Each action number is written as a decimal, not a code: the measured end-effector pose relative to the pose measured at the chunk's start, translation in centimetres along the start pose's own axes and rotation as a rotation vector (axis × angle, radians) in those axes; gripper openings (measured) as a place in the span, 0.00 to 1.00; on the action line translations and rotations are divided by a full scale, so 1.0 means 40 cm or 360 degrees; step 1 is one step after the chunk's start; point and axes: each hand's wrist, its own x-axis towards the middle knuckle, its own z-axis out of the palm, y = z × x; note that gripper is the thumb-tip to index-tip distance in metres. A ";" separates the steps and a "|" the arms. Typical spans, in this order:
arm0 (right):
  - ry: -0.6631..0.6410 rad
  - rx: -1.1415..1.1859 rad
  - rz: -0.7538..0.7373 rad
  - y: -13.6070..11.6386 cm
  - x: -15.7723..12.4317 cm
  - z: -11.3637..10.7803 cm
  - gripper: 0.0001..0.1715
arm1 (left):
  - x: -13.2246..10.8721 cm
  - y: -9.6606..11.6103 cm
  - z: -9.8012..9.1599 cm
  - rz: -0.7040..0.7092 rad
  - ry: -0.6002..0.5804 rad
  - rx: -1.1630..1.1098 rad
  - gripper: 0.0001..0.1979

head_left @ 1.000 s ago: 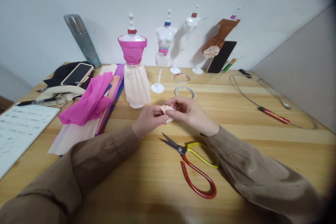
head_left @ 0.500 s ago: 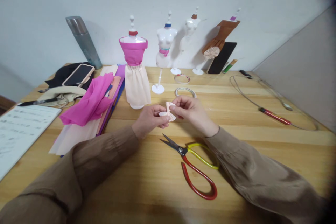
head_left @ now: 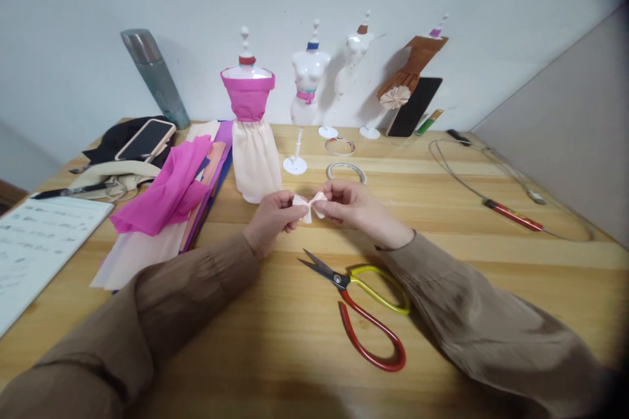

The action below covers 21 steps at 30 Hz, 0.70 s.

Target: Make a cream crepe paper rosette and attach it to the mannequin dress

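Note:
Between my two hands is a small cream fabric bow [head_left: 308, 207], gathered at its middle. My left hand [head_left: 273, 217] pinches its left loop between thumb and fingers. On the other side, my right hand [head_left: 354, 207] grips the right loop the same way. Scissors [head_left: 339, 280] with one yellow and one red handle lie below the hands, blades partly apart and pointing up-left. Behind my left hand stands a small dress form [head_left: 250, 98] in a pink top and cream gathered skirt. Past the hands lies a roll of tape [head_left: 346, 173].
More small dress forms stand at the back, one bare-chested white [head_left: 309, 72] and one in a brown dress [head_left: 415, 59]. Fabric pieces [head_left: 170, 190], a phone [head_left: 146, 139], and a flask [head_left: 156, 78] are left. A red tool with a cord [head_left: 513, 215] lies right.
The bow has turned from roughly upright to lying sideways, its loops now spread left and right. My left hand has shifted slightly left, and my right hand has changed its hold on the bow.

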 end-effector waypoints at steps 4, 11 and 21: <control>0.0010 0.0095 0.0064 0.007 -0.001 0.005 0.18 | -0.003 0.009 0.003 -0.0028 0.0011 -0.0069 0.10; 0.0048 0.0253 0.0129 0.019 -0.002 0.026 0.21 | -0.006 0.005 0.010 -0.0002 -0.0012 -0.0060 0.13; 0.0074 -0.0292 -0.0050 0.036 0.004 0.011 0.15 | -0.011 0.012 0.017 0.0015 0.0039 0.0134 0.08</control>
